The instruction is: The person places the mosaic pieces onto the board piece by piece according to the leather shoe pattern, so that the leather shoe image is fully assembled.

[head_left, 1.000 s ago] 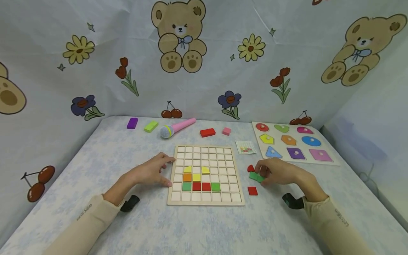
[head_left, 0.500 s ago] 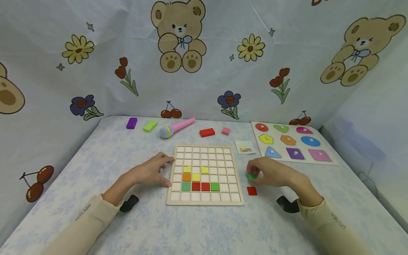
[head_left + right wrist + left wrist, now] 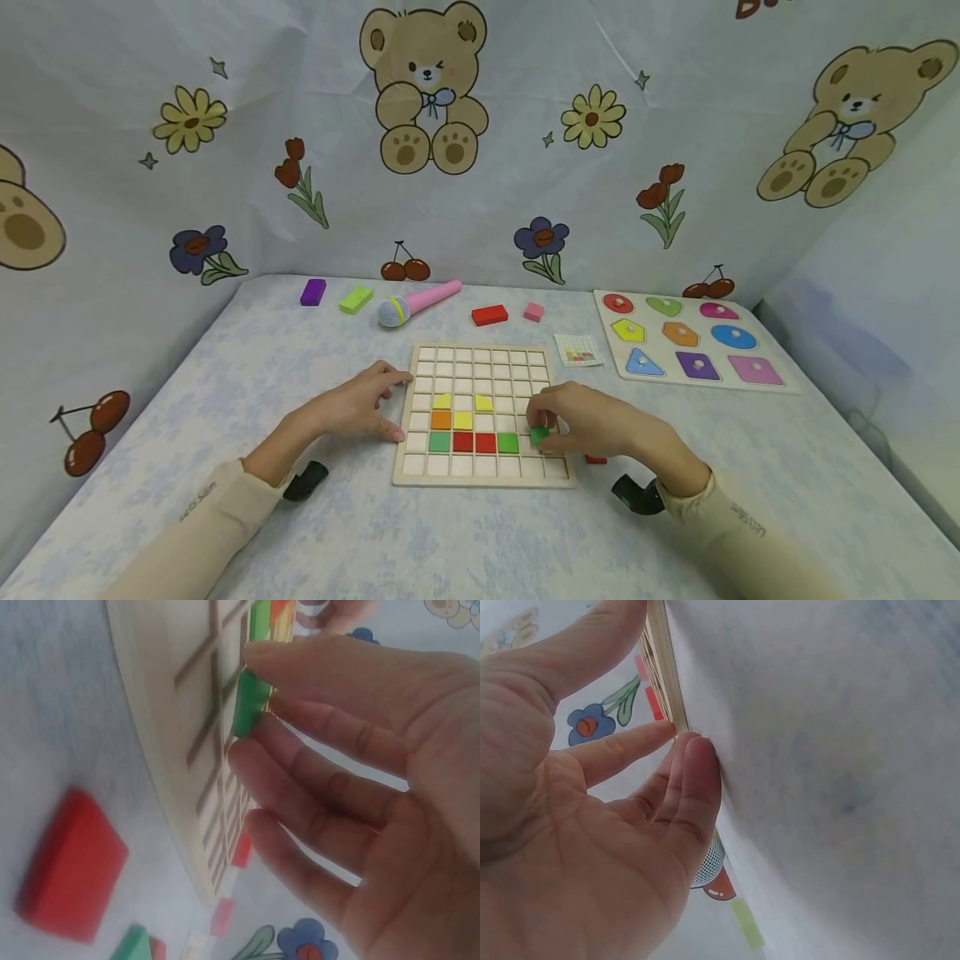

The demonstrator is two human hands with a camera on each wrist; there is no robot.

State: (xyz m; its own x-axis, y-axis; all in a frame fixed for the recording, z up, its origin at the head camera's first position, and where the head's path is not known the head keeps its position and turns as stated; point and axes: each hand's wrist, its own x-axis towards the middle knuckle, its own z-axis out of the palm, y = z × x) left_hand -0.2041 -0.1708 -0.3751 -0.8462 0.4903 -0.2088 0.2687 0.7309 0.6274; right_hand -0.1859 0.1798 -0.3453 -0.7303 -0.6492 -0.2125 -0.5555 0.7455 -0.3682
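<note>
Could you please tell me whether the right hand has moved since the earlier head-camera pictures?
Yes. The right hand, pinching a green tile, has moved left from the table beside the grid board to over the board's right columns.

Grid board (image 3: 484,354) at table (image 3: 225,367) centre; shape puzzle (image 3: 772,385) right; microphone (image 3: 417,302), blocks (image 3: 489,315) along back edge.

A green tile (image 3: 538,434) sits over the pale wooden grid board (image 3: 480,475), beside red tiles (image 3: 474,442).

1. Walls: pale blue cloth backdrop (image 3: 525,192), printed with teddy bears, flowers, cherries; wraps three sides.
2. Bench (image 3: 465,542): covered in mottled blue-white cloth.
3. Light: even, soft, diffuse.
</note>
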